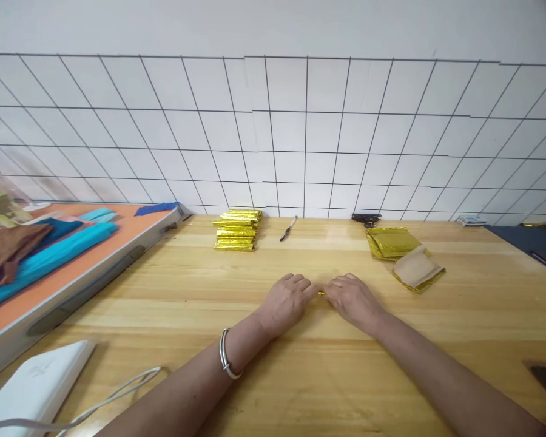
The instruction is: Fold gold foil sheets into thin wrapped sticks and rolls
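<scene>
Close together at the middle of the wooden table, my left hand (287, 302) and my right hand (352, 300) are both closed on one small roll of gold foil paper (321, 294). Only a short shiny bit of it shows between them; the rest is covered by my fingers. Beyond my left hand lies a stack of rolled gold foil papers (235, 232). To the far right of my right hand are flat gold foil sheets (394, 241) and a foil sheet with its brown paper side up (417, 268).
A pen (288, 229) lies near the wall beside the rolls. A black object (366, 218) sits by the wall. On the left stands an orange-topped surface (131, 226) with coloured paper, and a white power bank (39, 388) with a cable (113, 391).
</scene>
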`<state>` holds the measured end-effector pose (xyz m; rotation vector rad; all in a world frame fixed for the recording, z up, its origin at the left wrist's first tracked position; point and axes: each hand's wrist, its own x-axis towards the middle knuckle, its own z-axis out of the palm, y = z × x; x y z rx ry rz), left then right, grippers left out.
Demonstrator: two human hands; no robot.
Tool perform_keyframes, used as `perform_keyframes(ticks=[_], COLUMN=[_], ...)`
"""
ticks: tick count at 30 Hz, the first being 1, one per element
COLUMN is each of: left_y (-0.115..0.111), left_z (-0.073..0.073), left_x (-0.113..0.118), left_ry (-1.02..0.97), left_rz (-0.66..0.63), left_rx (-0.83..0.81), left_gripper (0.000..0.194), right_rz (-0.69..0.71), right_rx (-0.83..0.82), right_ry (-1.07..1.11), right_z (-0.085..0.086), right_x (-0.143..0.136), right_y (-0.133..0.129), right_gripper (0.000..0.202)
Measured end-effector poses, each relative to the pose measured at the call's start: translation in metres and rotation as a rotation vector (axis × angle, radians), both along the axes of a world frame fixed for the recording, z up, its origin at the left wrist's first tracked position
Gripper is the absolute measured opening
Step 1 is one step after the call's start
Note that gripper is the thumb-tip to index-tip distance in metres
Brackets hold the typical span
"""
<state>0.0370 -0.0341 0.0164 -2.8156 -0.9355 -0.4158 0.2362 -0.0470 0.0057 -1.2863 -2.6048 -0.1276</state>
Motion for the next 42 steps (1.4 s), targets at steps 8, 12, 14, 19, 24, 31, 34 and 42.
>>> perform_keyframes(ticks=[8,12,14,19,24,31,34,42], left_y=[0.009,0.012,0.013,0.016,0.021,0.006,-0.001,0.001], left_z=[0.008,0.006,0.004,-0.002,-0.003,0.005,0.008,0.003], left_x=[-0.017,-0.019,-0.019,-0.022,-0.025,-0.003,0.003,-0.007], left_ry=[-0.005,-0.04,-0.065,-0.133,-0.215,-0.058,-0.023,-0.057], left_rz=[0.039,0.04,0.047,0.063,0.086,-0.023,-0.033,0.012], left_rx=[-0.069,-0.141,-0.168,-0.22,-0.29,-0.232,-0.273,-0.349], left_gripper=[0.016,0.017,0.016,0.016,0.018,0.016,0.015,0.02], right_rz=[-0.028,-0.113,-0.13,-0.124,-0.132,-0.096,-0.06,0.064], right_rx=[-0.224,-0.268,-0.27,-0.278,-0.298,-0.179,-0.15,-0.289], right_ry=[0.135,0.085,0.032,-0.022,-0.012,-0.103,-0.101,0.112], right_z=[0.014,0.017,0.018,0.018,0.017,0.014,0.012,0.014], right_x=[0.022,0.023,0.021,0.015,0.017,0.004,0.001,0.01], right_y=[0.008,0.005,0.003,-0.001,0.0,-0.004,-0.005,-0.002], right_gripper=[0.028,0.03,0.031,0.03,0.028,0.021,0.023,0.023])
